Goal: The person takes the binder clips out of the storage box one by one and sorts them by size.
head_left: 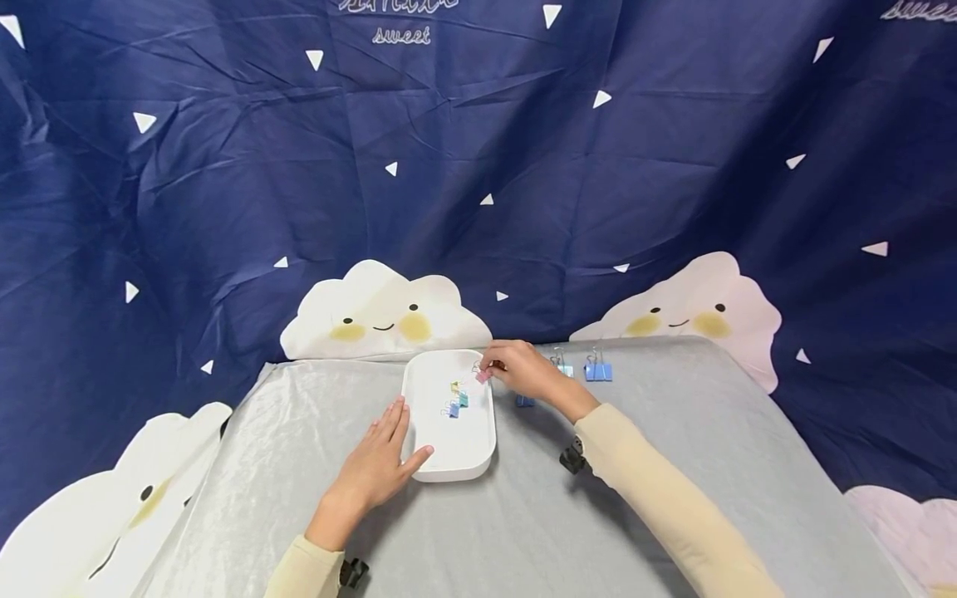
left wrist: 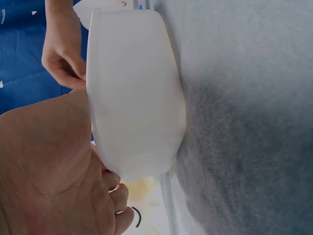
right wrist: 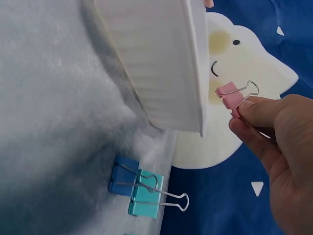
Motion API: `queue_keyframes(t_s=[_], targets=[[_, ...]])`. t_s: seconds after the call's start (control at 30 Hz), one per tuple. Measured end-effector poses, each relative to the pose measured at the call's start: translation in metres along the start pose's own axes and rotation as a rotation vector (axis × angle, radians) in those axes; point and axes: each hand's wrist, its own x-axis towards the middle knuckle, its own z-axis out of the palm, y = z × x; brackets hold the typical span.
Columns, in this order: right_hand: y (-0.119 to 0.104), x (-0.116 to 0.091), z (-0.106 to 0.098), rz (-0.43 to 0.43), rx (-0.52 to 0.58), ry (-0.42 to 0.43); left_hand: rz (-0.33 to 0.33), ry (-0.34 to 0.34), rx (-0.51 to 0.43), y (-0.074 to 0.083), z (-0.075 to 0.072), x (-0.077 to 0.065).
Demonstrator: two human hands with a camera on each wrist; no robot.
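Note:
My right hand pinches a pink binder clip between thumb and fingertips, above the far right part of a white plastic container. Its wire handle sticks out past the fingers. Inside the container lie small binder clips: a yellow one, a teal one and a blue one, close together. Against the container's left side rests my left hand, its fingers straight along the rim and the thumb spread toward the near end. In the left wrist view the container's wall hides its contents.
Right of the container, larger binder clips lie on the grey cloth: a blue one, a turquoise one and a dark blue one partly under the right forearm in the head view. A navy curtain with clouds hangs behind the table.

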Motion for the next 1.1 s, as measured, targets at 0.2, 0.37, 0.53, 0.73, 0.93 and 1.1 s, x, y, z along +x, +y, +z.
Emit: queue_keyframes(t_s=[0.2,0.37,0.53,0.73,0.93,1.1], targets=[[0.008,-0.014,-0.011,0.030,0.033,0.053,0.002,-0.001,0.002,-0.001,0.002,0.000],[0.019,-0.027,-0.019,0.035,0.050,0.104,0.003,0.004,-0.001,-0.001,0.002,0.000],[0.027,-0.040,-0.029,0.058,0.058,0.127,0.004,0.004,0.004,-0.001,0.002,0.001],[0.036,-0.060,-0.040,0.108,0.042,0.140,0.007,0.007,-0.002,-0.001,0.002,0.000],[0.048,-0.078,-0.045,0.123,0.059,0.177,0.003,0.004,-0.006,-0.001,0.001,0.000],[0.062,-0.094,-0.045,0.163,0.040,0.176,0.003,0.005,-0.004,-0.001,0.001,0.000]])
